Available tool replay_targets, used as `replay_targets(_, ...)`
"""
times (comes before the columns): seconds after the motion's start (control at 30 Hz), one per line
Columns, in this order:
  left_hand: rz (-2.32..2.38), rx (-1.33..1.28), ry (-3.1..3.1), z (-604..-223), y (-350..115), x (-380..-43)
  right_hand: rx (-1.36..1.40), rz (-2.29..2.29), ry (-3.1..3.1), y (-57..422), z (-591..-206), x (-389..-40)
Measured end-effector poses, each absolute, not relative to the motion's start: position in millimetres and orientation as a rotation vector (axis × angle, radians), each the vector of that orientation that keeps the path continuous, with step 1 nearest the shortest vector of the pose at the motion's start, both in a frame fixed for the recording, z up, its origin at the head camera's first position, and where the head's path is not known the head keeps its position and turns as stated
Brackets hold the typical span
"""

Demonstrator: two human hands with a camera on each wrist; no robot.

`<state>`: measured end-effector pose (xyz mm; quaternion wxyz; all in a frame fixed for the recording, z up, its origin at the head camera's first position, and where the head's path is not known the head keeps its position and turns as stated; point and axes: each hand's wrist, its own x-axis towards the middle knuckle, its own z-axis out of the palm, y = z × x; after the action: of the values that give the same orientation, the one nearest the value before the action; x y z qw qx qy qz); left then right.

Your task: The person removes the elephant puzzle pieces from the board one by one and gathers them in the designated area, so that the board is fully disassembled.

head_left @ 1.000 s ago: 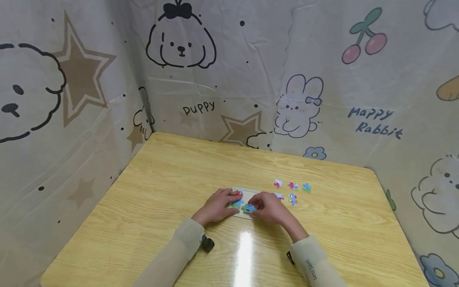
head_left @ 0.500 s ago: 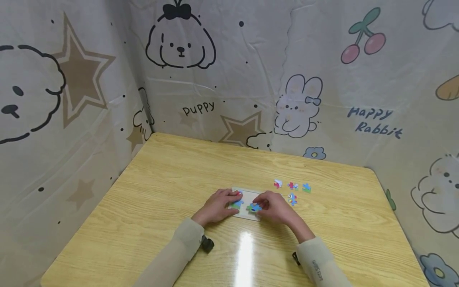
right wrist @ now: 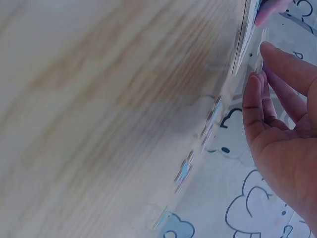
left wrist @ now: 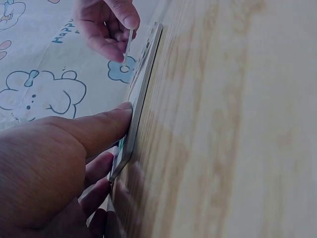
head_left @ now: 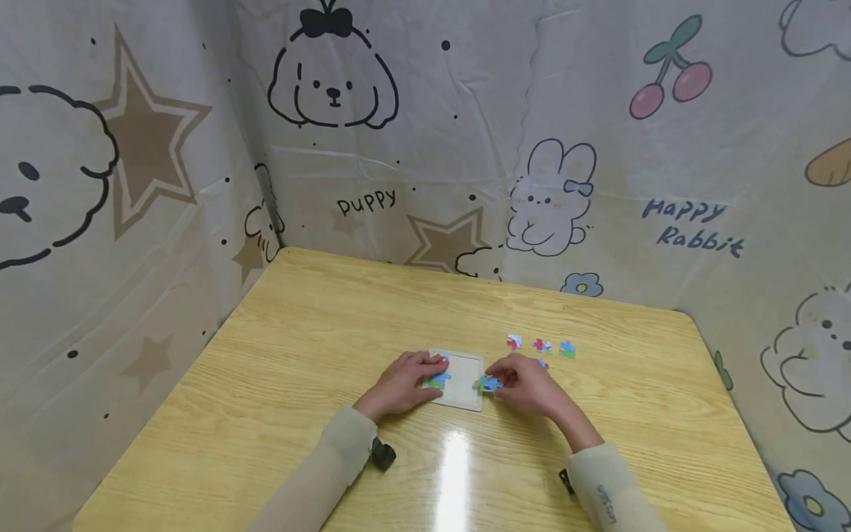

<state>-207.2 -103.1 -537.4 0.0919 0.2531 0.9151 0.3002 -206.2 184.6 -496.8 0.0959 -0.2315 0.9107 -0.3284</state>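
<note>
My left hand (head_left: 404,383) grips the left side of a pale puzzle tray (head_left: 465,403), with the thumb at its near edge and the fingers over its left end. Inside that end lies a blue-and-green puzzle piece (head_left: 439,379), with a bit of red showing by the fingertips. My right hand (head_left: 528,384) pinches another blue-and-green puzzle piece (head_left: 487,383) between thumb and fingers, at the tray's right edge. In the left wrist view this held piece (left wrist: 129,47) shows edge-on, tilted up. The right wrist view shows the right hand's (right wrist: 282,104) other fingers curled in.
Behind the right hand lie several loose puzzle pieces, among them a red-and-white one (head_left: 514,340), a red-and-blue one (head_left: 541,345) and a blue-green one (head_left: 567,349). A further piece (head_left: 544,363) is partly hidden by that hand. A printed curtain (head_left: 425,148) encloses the wooden table (head_left: 319,325).
My right hand has moved right with the pinched piece, from over the tray to its right edge, uncovering the tray's middle. The left hand has stayed put.
</note>
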Motion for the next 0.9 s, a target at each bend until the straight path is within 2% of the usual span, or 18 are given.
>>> replay_targets(0.9, 0.889, 0.759, 2.720, -540.2, -103.6, -206.2, -0.464, -0.920, 2.839, 272.4, -488.5, -204.8)
